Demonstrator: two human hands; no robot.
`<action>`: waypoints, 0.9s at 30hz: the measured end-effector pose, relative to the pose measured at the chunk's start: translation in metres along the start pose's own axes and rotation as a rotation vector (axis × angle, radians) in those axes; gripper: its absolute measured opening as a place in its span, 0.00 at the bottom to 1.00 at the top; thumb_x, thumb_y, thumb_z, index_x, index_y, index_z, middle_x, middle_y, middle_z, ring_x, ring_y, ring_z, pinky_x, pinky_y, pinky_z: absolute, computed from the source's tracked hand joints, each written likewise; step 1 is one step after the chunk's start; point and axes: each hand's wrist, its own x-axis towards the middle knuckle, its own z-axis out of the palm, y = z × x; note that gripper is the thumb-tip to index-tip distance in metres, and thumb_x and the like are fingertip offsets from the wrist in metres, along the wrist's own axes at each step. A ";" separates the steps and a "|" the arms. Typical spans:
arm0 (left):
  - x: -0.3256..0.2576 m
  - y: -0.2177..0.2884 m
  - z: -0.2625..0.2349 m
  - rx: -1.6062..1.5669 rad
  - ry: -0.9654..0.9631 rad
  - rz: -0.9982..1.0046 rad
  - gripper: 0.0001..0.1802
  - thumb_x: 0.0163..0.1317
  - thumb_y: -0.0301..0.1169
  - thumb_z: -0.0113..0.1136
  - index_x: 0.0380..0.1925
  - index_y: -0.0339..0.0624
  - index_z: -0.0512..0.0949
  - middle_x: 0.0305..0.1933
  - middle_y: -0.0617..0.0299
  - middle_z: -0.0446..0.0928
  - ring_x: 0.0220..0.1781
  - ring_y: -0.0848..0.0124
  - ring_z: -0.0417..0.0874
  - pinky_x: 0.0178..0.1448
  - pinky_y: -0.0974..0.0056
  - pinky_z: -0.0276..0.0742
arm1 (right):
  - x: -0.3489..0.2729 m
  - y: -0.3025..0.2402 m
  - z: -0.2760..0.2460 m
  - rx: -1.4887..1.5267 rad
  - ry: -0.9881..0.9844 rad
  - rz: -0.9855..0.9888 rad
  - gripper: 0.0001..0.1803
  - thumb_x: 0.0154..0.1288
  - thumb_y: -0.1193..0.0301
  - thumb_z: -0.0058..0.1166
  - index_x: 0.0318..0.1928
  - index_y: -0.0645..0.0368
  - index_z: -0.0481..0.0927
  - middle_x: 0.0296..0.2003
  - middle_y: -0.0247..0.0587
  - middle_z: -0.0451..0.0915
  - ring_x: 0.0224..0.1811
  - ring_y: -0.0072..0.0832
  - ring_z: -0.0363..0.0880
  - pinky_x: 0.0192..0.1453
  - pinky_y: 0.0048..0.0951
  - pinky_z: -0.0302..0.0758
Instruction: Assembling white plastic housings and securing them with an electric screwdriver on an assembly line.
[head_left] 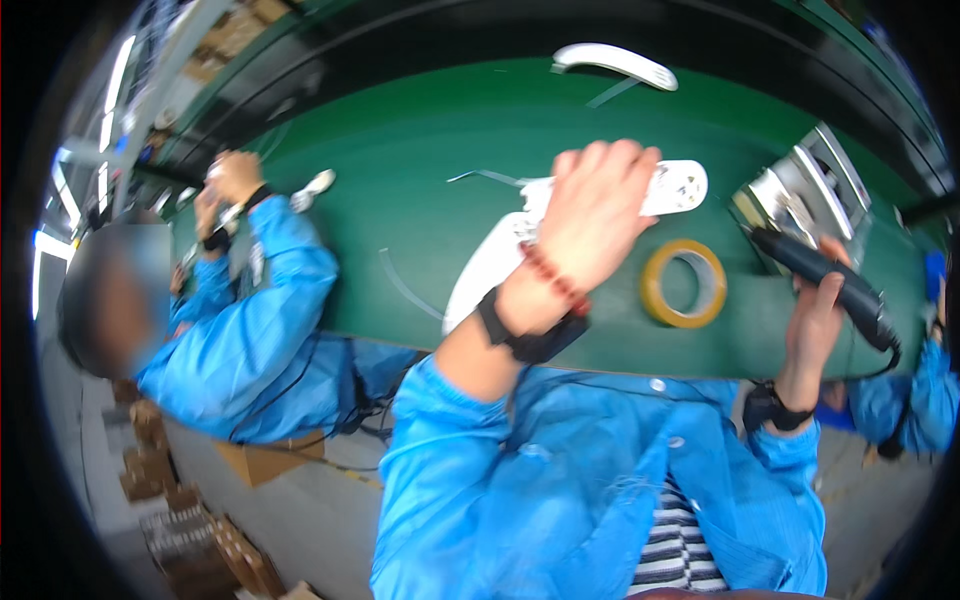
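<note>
My left hand [600, 205] is closed from above over a white plastic part [682, 187], whose rounded end with small holes sticks out to the right of the fingers. Another stretch of white plastic [485, 268] shows left of my wrist; the hand hides whether the two are joined. In my right hand [818, 315] is a black corded electric screwdriver [835, 280], its tip pointing up and left, held above the table's right side. A roll of yellow tape [654, 298] lies flat between my hands.
The table is green [400, 190]. A curved white part [615, 62] lies at the back. An open metal box [835, 175] with small items stands at the right. At left a person in blue [265, 300] works with small white parts; another blue sleeve [915, 400] shows far right.
</note>
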 end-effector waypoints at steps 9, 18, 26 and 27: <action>0.023 -0.061 0.039 0.220 -0.341 -0.173 0.32 0.50 0.39 0.72 0.57 0.46 0.75 0.56 0.59 0.76 0.63 0.58 0.73 0.70 0.42 0.60 | -0.058 0.013 0.041 0.142 0.017 0.205 0.28 0.74 0.66 0.48 0.68 0.68 0.62 0.65 0.47 0.68 0.63 0.29 0.69 0.69 0.28 0.63; -0.094 -0.049 -0.063 0.162 -0.293 -0.512 0.47 0.44 0.44 0.75 0.66 0.45 0.65 0.61 0.50 0.69 0.61 0.54 0.71 0.58 0.47 0.69 | -0.048 0.022 0.038 0.458 0.247 0.643 0.34 0.76 0.52 0.44 0.66 0.70 0.63 0.64 0.51 0.69 0.64 0.32 0.70 0.71 0.28 0.63; -0.185 -0.052 -0.077 -0.384 0.102 -0.898 0.35 0.55 0.38 0.66 0.62 0.42 0.67 0.54 0.47 0.76 0.53 0.50 0.79 0.54 0.53 0.78 | -0.039 -0.022 0.087 -0.181 0.041 1.088 0.20 0.73 0.50 0.48 0.44 0.56 0.77 0.28 0.26 0.73 0.20 0.12 0.61 0.20 0.16 0.56; -0.182 -0.041 -0.099 -0.441 0.141 -0.915 0.35 0.55 0.38 0.66 0.62 0.41 0.67 0.55 0.47 0.76 0.55 0.50 0.79 0.55 0.54 0.78 | -0.039 -0.040 0.104 -0.223 -0.042 0.965 0.18 0.74 0.52 0.48 0.38 0.54 0.74 0.23 0.23 0.67 0.16 0.12 0.57 0.17 0.18 0.51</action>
